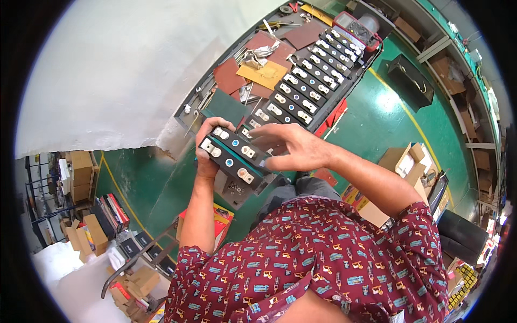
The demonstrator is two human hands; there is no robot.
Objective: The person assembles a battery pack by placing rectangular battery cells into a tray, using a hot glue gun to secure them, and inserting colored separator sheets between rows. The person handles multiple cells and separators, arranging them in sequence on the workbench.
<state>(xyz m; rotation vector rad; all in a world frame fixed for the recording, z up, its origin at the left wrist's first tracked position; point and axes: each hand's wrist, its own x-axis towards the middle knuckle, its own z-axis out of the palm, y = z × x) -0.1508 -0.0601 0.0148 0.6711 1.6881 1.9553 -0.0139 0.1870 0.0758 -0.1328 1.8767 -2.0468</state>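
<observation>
Two black block-shaped battery cells [230, 162] lie side by side at the near end of the bench, a green strip showing between them. Each top carries two pale metal terminals with a blue dot midway. My left hand [211, 138] is wrapped round the left end of this pair, thumb on the near side and fingers on the far side. At the pair's right end hovers my right hand [293, 146], its thumb and fingers spread apart; whether its fingertips touch a cell is unclear. Beyond them a long row of similar battery cells [296, 97] runs along the bench.
Brown sheets [229, 75], a yellow sheet [262, 74] and a dark green sheet [225, 106] lie on the bench's left. A red-cased multimeter [351, 26] stands at the far end. Small metal hardware [235, 188] sits near me. A black case [410, 81] rests on the floor.
</observation>
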